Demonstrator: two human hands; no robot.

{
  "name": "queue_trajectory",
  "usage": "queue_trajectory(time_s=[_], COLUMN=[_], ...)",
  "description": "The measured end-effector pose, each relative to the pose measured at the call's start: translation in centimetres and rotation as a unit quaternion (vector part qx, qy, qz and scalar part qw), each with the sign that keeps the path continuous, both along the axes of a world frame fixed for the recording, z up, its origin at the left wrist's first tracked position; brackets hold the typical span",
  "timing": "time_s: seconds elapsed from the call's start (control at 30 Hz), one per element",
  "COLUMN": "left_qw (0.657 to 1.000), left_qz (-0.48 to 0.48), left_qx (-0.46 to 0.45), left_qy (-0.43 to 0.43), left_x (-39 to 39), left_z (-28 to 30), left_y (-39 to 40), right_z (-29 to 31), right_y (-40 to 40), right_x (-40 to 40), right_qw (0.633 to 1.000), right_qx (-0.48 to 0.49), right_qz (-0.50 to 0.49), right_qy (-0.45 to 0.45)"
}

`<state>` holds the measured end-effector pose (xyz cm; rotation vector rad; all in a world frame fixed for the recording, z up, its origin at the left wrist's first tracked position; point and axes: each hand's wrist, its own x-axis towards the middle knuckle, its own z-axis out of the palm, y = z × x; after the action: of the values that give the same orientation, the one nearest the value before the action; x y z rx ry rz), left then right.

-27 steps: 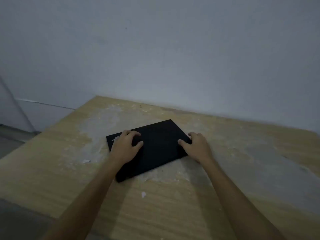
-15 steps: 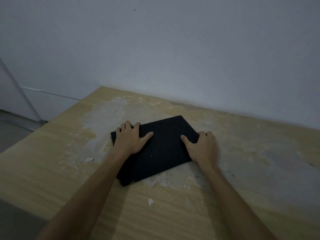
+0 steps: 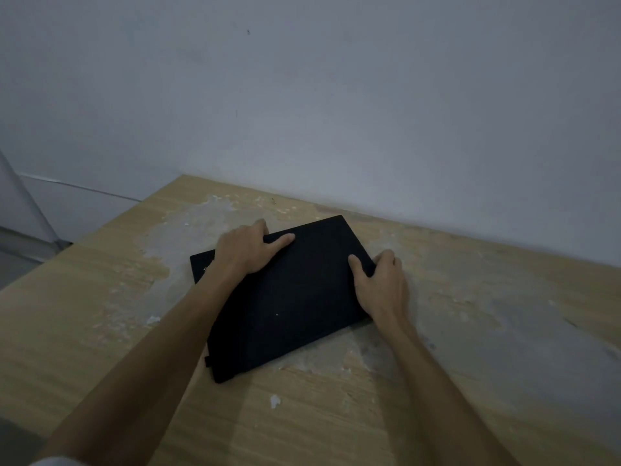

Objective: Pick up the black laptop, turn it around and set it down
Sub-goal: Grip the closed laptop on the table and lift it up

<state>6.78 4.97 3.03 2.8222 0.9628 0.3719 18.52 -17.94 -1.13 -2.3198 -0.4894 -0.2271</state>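
The black laptop (image 3: 289, 297) is closed and sits skewed on the wooden table (image 3: 84, 314), one corner pointing at the wall. My left hand (image 3: 245, 248) grips its far left edge, fingers curled over the edge and thumb flat on the lid. My right hand (image 3: 381, 284) clasps its right edge, thumb on the lid and fingers wrapped around the side. Whether the laptop is lifted off the table I cannot tell; a shadow lies under its near edge.
The table top has worn pale patches (image 3: 188, 227) and small white flecks (image 3: 275, 400). A plain grey wall (image 3: 336, 112) runs directly behind the table's far edge. The table's left edge drops to the floor (image 3: 20, 264).
My left hand slid from the lid to the laptop's far left edge and curled over it. My right hand tightened on the right edge. The laptop looks larger and nearer in view.
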Motion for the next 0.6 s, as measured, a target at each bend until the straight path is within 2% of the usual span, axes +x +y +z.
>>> queue_trajectory(time_s=[0.1, 0.4, 0.6], left_qw=[1.0, 0.989, 0.955], left_qz=[-0.009, -0.059, -0.128], left_qx=[-0.001, -0.104, -0.185], left_qy=[-0.015, -0.085, -0.193], left_x=[-0.4, -1.0, -0.3], left_z=[0.5, 2.5, 6.6], left_y=[-0.6, -3.0, -4.5], right_z=[1.6, 9.1, 15.1], right_y=[-0.5, -2.3, -2.5], right_x=[0.7, 2.9, 3.4], right_qw=[0.999, 0.991, 0.981], right_qx=[-0.042, -0.124, -0.154], right_qz=[0.002, -0.008, 0.024], right_qy=[-0.016, -0.052, -0.119])
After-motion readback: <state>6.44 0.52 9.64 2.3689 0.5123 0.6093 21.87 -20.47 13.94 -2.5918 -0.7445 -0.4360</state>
